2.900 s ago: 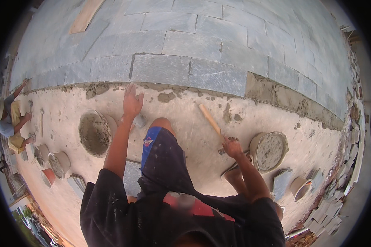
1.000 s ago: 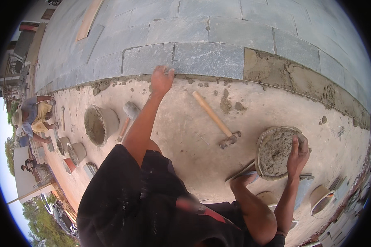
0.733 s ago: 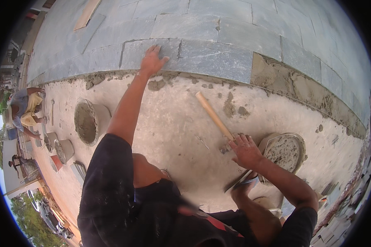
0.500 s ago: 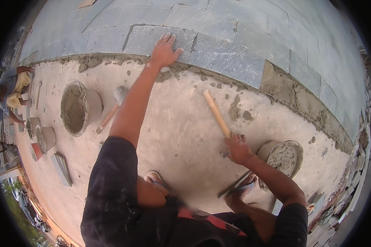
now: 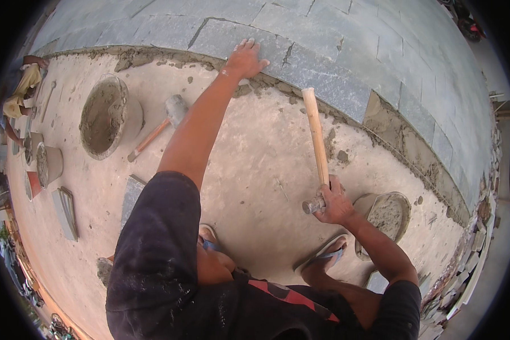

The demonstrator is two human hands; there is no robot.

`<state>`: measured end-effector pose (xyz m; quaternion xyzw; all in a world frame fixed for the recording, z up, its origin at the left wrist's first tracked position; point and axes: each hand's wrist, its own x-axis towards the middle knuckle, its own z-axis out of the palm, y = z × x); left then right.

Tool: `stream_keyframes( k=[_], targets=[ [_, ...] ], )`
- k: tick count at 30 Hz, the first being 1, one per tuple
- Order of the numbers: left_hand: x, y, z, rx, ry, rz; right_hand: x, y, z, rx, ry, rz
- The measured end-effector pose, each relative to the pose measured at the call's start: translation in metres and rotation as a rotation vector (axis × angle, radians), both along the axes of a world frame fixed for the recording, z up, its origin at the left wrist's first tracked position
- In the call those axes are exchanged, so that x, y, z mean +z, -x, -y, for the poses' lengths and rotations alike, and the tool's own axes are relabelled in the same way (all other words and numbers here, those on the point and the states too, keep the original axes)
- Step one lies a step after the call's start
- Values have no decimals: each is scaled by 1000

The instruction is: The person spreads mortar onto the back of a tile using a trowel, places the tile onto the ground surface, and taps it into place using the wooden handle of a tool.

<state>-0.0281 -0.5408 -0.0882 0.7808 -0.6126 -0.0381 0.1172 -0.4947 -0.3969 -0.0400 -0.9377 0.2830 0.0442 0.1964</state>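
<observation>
My left hand (image 5: 245,61) rests with its fingers stretched out on the near edge of a grey stone slab (image 5: 228,35) in the paved surface. My right hand (image 5: 335,204) is wrapped round a hammer (image 5: 316,133) close to its metal head. The hammer's pale wooden handle points away from me, its end just short of the slabs' mortar-smeared edge. Below and right of that hand stands a bucket (image 5: 409,212) of wet mortar. A strip of exposed mortar (image 5: 399,127) lies along the slabs at the right.
Left of my arm, another hammer (image 5: 177,109) with a reddish handle lies by a large mortar bucket (image 5: 131,119). Stacked slabs (image 5: 67,212) and smaller buckets (image 5: 52,161) stand farther left, near a bent-over person (image 5: 22,93). Broken stone pieces (image 5: 464,266) line the right side.
My right hand has swung the hammer's handle to a steeper angle, its end moving right and away. My left hand stays flat on the slab. The whole view has shifted slightly.
</observation>
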Motion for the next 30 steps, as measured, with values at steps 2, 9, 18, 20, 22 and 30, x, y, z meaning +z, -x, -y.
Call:
stream_keyframes(
  k=[2, 9, 18, 20, 22, 30],
  targets=[
    [-4, 0, 0, 5, 22, -3, 26, -23, 13, -61, 25, -8],
    [0, 8, -3, 13, 39, -47, 26, -69, 69, -96, 170, 118],
    [-9, 4, -3, -3, 87, -1, 27, -89, 83, -189, 231, 88],
    [-9, 5, -3, -1, 85, 3, 27, -92, 87, -151, 205, 36],
    [-8, 5, -3, 0, 77, -2, 26, -93, 88, -134, 200, 25],
    [-4, 0, -5, -16, 55, -72, 28, -92, 86, -131, 221, -13]
  ],
)
